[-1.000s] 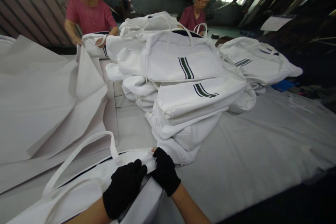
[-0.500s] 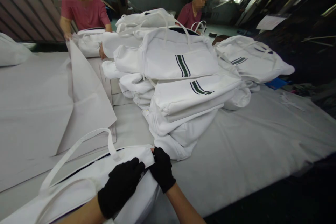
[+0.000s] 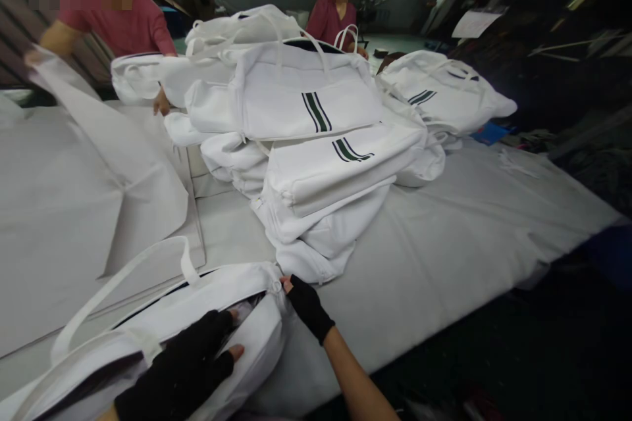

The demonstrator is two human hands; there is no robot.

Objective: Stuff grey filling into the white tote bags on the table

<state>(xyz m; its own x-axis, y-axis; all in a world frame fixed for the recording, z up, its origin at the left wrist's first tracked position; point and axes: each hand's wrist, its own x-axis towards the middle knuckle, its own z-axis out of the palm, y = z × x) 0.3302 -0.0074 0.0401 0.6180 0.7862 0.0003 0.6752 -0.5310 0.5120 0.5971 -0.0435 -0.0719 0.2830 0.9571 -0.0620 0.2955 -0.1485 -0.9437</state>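
A white bag (image 3: pixel 247 276) with long handles lies in front of me, its dark-lined top partly open. My left hand (image 3: pixel 187 362), in a black fingerless glove, rests across the opening. Its thumb is apart from the fingers, and some fingertips reach over the gap, where something crinkled and clear shows. At the bag's right end my right hand (image 3: pixel 309 309), gloved the same way, pinches the corner by the end of the zipper. Whether the zipper pull itself is between those fingertips cannot be made out.
Beyond the bag, a pile of white bags (image 3: pixel 306 92) with green and navy stripes stands on the grey-covered table (image 3: pixel 444 237). Large pale sheets (image 3: pixel 49 210) lie at left. A person (image 3: pixel 118 20) lifts one sheet's corner; another person (image 3: pixel 333 16) is behind the pile.
My left hand has moved down and left along the bag, and the opening now shows wider. My right hand stays at the bag's end. The person at left has raised the sheet further left.
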